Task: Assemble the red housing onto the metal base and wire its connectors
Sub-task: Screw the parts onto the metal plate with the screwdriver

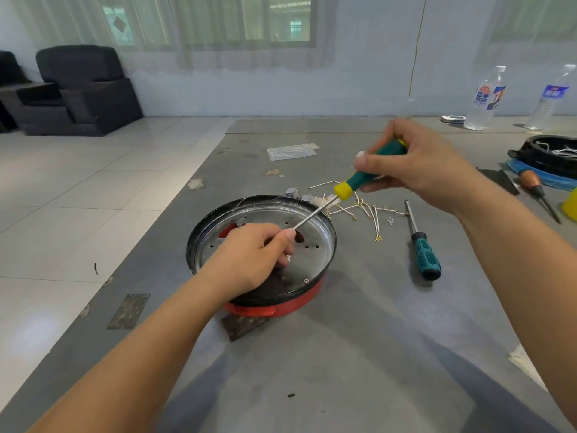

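**Base seated on housing, screwing underway, wiring untouched**

Frame center: metal base [312, 245] sits inside red housing [281, 307]. Right hand [418, 164] clamped round green screwdriver [368, 176]; left hand [249, 260] pinches its shaft tip at the base. 1 screw [306, 280] seems in. Loose wires [365, 210] center-right, apparently unconnected: most work left.

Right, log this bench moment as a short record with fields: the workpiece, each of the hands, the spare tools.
workpiece: round perforated metal base seated on red housing
right hand: grips green-and-yellow-handled screwdriver, shaft angled down into the base
left hand: fingers steady the shaft near its tip
spare tools: teal-and-black-handled screwdriver on the grey table; loose white wires with gold terminals behind the base
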Demonstrator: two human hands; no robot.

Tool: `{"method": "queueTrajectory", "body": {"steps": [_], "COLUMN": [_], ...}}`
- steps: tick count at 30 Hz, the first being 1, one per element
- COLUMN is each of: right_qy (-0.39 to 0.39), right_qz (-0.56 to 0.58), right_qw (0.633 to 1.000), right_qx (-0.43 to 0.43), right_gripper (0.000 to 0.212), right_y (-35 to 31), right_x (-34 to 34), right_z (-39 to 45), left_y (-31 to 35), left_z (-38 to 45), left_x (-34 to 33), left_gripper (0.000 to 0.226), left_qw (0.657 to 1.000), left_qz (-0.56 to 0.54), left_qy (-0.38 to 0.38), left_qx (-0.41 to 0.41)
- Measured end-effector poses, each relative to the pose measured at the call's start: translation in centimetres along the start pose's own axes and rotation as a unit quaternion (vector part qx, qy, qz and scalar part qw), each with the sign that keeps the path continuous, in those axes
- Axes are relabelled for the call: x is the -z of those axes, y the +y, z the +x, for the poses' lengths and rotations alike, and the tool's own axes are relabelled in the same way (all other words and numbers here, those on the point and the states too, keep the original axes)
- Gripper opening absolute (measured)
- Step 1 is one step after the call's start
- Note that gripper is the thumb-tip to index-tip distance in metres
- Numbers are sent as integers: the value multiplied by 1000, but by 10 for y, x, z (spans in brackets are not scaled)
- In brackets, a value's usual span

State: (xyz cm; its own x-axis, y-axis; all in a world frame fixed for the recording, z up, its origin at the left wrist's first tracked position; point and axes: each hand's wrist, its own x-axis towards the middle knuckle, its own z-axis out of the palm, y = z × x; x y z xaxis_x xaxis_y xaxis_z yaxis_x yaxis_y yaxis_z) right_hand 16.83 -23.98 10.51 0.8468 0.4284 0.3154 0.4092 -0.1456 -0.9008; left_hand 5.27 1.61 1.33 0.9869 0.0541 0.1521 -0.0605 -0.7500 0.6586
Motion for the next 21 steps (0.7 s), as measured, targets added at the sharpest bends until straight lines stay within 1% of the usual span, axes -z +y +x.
{"method": "queueTrajectory", "body": {"steps": [1,3,4,6,7,8,9,10,12,13,15,18,20,21], "right_qy": [-9,-76,-125,-227,-260,-269,-250,-208,-112,-87,-95,-116,-110,-106], "right_qz": [-38,-127,-159,-197,-200,-193,-187,-190,-235,-275,-377,-513,-560,-576], "right_qw": [999,988,978,950,940,940,947,956,960,950,909,831,800,790], "right_qx": [-10,-37,-59,-89,-90,-85,-79,-80,-101,-118,-149,-183,-184,-179], "right_gripper": [58,56,50,31,22,16,14,18,26,29,31,37,38,38], "right_y": [9,23,28,36,40,43,47,51,59,64,75,89,95,96], "right_x": [5,11,9,1,-3,-6,-7,-8,-7,-8,-11,-26,-37,-42], "right_z": [-3,-13,-18,-29,-33,-36,-38,-38,-37,-37,-36,-39,-42,-43], "left_y": [-1,-1,1,7,10,12,14,13,11,10,13,19,19,20], "left_z": [0,2,3,6,8,9,9,7,1,-3,-12,-23,-28,-29], "left_x": [1,4,5,4,4,3,2,1,-4,-7,-11,-16,-18,-19], "left_gripper": [37,35,34,30,27,24,19,17,32,39,53,73,78,77], "left_qw": [1000,1000,999,998,997,996,997,997,998,997,992,977,968,964], "left_qz": [-9,-6,3,20,26,27,29,34,63,77,115,184,220,237], "left_qy": [11,26,31,49,63,73,74,64,26,3,-43,-95,-112,-116], "left_qx": [4,-6,-16,-36,-39,-30,-13,7,13,1,-32,-48,-40,-37]}}
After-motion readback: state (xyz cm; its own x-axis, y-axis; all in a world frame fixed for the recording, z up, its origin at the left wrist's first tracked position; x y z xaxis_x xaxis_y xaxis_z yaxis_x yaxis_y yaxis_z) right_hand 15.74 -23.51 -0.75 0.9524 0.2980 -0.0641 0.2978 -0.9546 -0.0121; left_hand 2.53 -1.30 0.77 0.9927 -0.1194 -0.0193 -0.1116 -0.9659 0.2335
